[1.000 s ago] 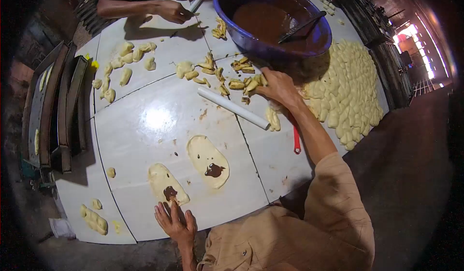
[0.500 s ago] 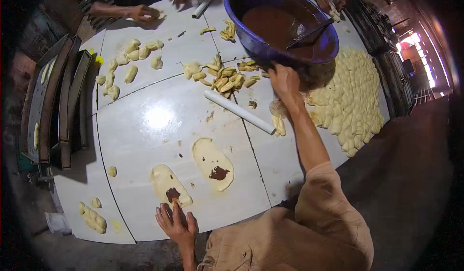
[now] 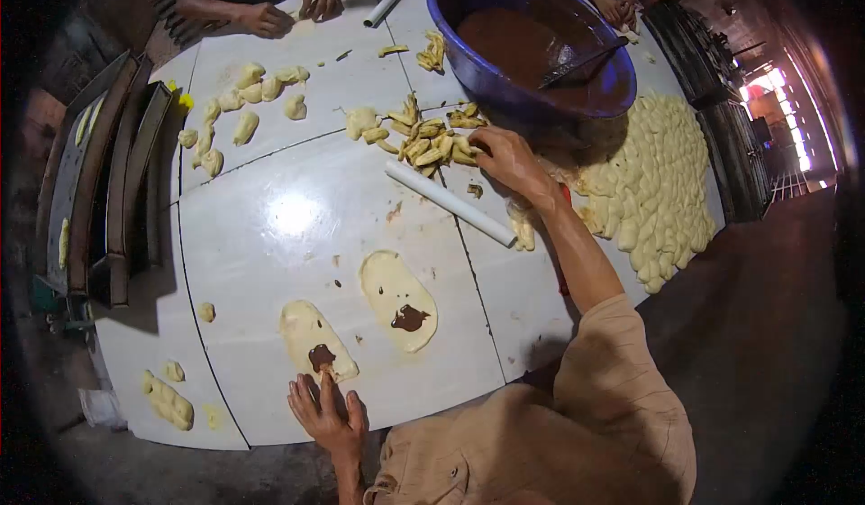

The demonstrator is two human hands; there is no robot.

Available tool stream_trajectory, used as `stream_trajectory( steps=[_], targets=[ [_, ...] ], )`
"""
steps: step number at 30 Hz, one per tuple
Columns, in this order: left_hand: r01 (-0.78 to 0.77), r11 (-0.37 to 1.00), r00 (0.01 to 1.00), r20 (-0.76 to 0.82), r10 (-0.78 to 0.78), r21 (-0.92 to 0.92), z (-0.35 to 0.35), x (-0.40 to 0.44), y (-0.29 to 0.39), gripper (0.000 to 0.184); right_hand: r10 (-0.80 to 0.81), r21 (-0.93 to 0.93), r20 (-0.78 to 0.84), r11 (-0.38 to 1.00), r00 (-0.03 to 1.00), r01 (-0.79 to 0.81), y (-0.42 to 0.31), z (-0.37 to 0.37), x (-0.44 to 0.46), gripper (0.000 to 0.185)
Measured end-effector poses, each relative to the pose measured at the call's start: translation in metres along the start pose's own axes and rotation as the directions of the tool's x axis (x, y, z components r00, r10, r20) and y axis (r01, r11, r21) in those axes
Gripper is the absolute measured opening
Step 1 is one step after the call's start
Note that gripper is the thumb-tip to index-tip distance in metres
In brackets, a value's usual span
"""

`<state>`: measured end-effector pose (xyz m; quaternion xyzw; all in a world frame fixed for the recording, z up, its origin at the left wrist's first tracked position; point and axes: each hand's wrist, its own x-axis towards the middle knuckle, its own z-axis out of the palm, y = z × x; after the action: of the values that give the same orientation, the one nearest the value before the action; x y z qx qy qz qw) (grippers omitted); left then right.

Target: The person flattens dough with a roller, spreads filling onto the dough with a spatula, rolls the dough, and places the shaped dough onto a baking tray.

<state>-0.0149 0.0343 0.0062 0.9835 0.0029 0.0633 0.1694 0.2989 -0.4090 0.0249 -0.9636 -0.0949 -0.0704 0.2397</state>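
My left hand [image 3: 329, 422] lies with its fingers spread at the near end of a flattened oval of dough [image 3: 302, 325]. One fingertip touches the dough beside a dab of chocolate [image 3: 321, 357]. To the right is a second dough oval [image 3: 383, 280], also bearing a chocolate dab [image 3: 410, 318]. My right hand [image 3: 512, 164] is stretched out to the right edge of a heap of cut banana pieces [image 3: 423, 143]. Its fingertips are closed on a banana piece, which they partly hide. A white rolling pin [image 3: 450, 204] lies just in front of the heap.
A purple basin [image 3: 448, 41] of brown filling, with a dark scoop [image 3: 581, 62] in it, stands beyond my right hand. Many dough pieces [image 3: 662, 185] cover the table's right side. Metal trays [image 3: 95, 181] stand at left. Other people's hands [image 3: 266, 20] work across the table.
My right hand has moved from beside the basin toward me and left, onto the banana heap's edge. My left hand stays at the dough. Across the table, another person's hands have shifted.
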Motion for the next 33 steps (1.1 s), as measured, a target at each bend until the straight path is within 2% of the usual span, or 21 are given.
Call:
stream_trajectory(
  steps=[1,2,4,5,6,8,11,15,16,18,19,20,21,22,24,26,27,30,33],
  targets=[
    [0.001,1.000,1.000,0.000,-0.001,-0.007,0.001,-0.001,0.000,0.051,-0.045,-0.020,-0.031,0.999,0.999,0.044,0.003,0.006,0.002,0.031],
    [0.002,1.000,1.000,0.000,-0.002,-0.012,0.002,-0.002,-0.001,0.051,0.091,0.108,0.032,0.990,0.995,-0.094,0.003,0.005,0.002,0.030],
    [0.002,1.000,1.000,-0.005,-0.002,-0.005,0.002,-0.002,-0.003,0.051,0.323,0.322,0.207,0.869,0.924,-0.376,-0.017,-0.010,0.006,0.027],
    [-0.001,1.000,1.000,-0.008,0.001,0.007,0.002,-0.001,-0.002,0.051,0.337,0.447,0.218,0.800,0.916,-0.401,-0.012,-0.005,0.005,0.029],
    [-0.004,1.000,1.000,-0.011,0.004,0.017,0.002,-0.001,-0.002,0.050,0.400,0.673,0.242,0.587,0.884,-0.450,-0.007,0.000,0.005,0.028],
    [-0.004,1.000,0.999,-0.036,0.004,0.001,0.006,-0.002,-0.004,0.050,0.464,0.776,0.276,0.408,0.841,-0.480,0.004,0.001,0.000,0.028],
    [-0.023,1.000,0.998,-0.059,0.024,0.014,0.005,-0.001,-0.004,0.050,0.491,0.714,0.333,0.426,0.805,-0.556,0.003,-0.012,-0.003,0.022],
    [-0.033,0.999,0.994,-0.101,0.030,-0.030,0.009,-0.001,-0.005,0.050,0.553,0.756,0.228,0.418,0.801,-0.504,-0.027,-0.034,-0.019,0.019],
    [-0.034,0.998,0.994,-0.107,0.028,-0.055,0.009,-0.001,-0.004,0.051,0.455,0.742,0.197,0.510,0.869,-0.435,-0.036,-0.040,-0.026,0.018],
    [-0.030,0.996,0.993,-0.120,0.020,-0.083,0.007,0.000,-0.003,0.051,0.445,0.749,0.208,0.500,0.871,-0.434,-0.064,-0.039,-0.046,0.032],
    [-0.039,0.998,0.991,-0.127,0.031,-0.058,0.007,0.000,-0.004,0.052,0.471,0.725,0.300,0.452,0.829,-0.520,-0.092,-0.044,-0.060,0.028],
    [-0.053,0.998,0.989,-0.140,0.047,-0.034,0.009,0.000,-0.005,0.052,0.446,0.677,0.353,0.485,0.822,-0.554,-0.103,-0.037,-0.073,0.023],
    [-0.032,0.986,0.983,-0.183,0.001,-0.164,0.019,-0.003,-0.008,0.052,0.406,0.675,0.391,0.483,0.826,-0.557,-0.119,-0.030,-0.087,0.023],
    [-0.041,0.992,0.987,-0.160,0.022,-0.118,0.009,0.001,-0.002,0.051,0.367,0.673,0.422,0.485,0.829,-0.558,-0.137,-0.024,-0.099,0.022],
    [-0.028,0.996,0.990,-0.143,0.016,-0.081,0.010,0.001,-0.003,0.050,0.303,0.679,0.567,0.355,0.766,-0.643,-0.149,0.001,-0.125,0.016],
    [-0.042,0.994,0.992,-0.119,0.030,-0.103,0.006,0.006,0.009,0.049,0.270,0.619,0.628,0.396,0.730,-0.679,-0.166,0.016,-0.142,0.016],
    [-0.048,0.992,0.994,-0.108,0.036,-0.115,0.005,0.009,0.018,0.048,0.207,0.641,0.578,0.482,0.789,-0.597,-0.167,0.029,-0.151,0.014],
    [-0.169,0.976,0.985,-0.045,0.164,-0.135,0.001,0.027,0.049,0.045,0.222,0.528,0.336,0.760,0.915,-0.378,-0.177,0.047,-0.166,0.015],
    [-0.298,0.943,0.955,-0.059,0.292,-0.148,0.010,0.043,0.067,0.039,0.245,0.275,0.279,0.906,0.929,-0.322,-0.185,0.040,-0.168,0.021]
  ],
)
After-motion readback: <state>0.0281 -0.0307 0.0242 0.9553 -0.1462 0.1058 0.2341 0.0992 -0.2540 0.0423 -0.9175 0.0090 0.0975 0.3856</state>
